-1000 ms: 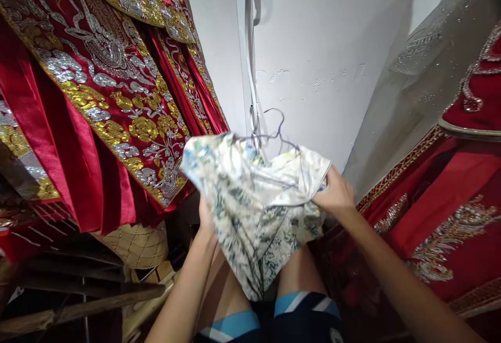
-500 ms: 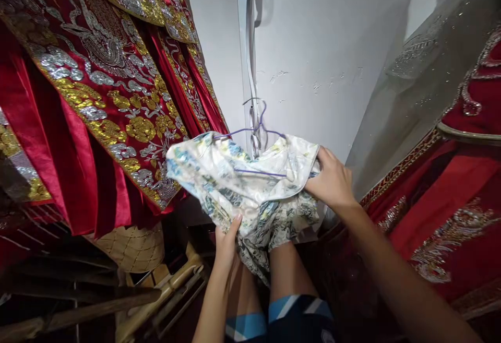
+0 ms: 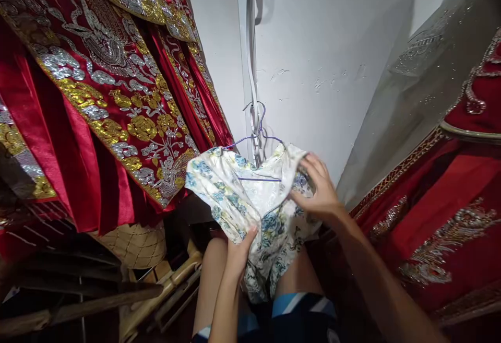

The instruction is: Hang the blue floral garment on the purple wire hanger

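Note:
A white garment (image 3: 227,189) with a blue and yellow floral print hangs on a thin purple hanger (image 3: 261,133), whose bar shows through the open neckline. My left hand (image 3: 239,249) is closed on the garment's front below the neckline, thumb on top. At the shoulder on the right, my right hand (image 3: 318,186) has its thumb and fingers around the fabric beside the neck edge. The hanger's hook is up against a narrow white strip on the wall; whether it hangs there I cannot tell.
Red robes with gold and silver sequins (image 3: 143,126) hang at the left. Another red embroidered garment (image 3: 465,186) and a sheer grey fabric (image 3: 407,82) are at the right. Bamboo furniture (image 3: 172,285) stands at the lower left, beside a tan quilted object (image 3: 136,246).
The garment and hanger have come slightly lower, and the neckline is spread wider. My right hand has moved left and down over the shoulder; my left hand has shifted right.

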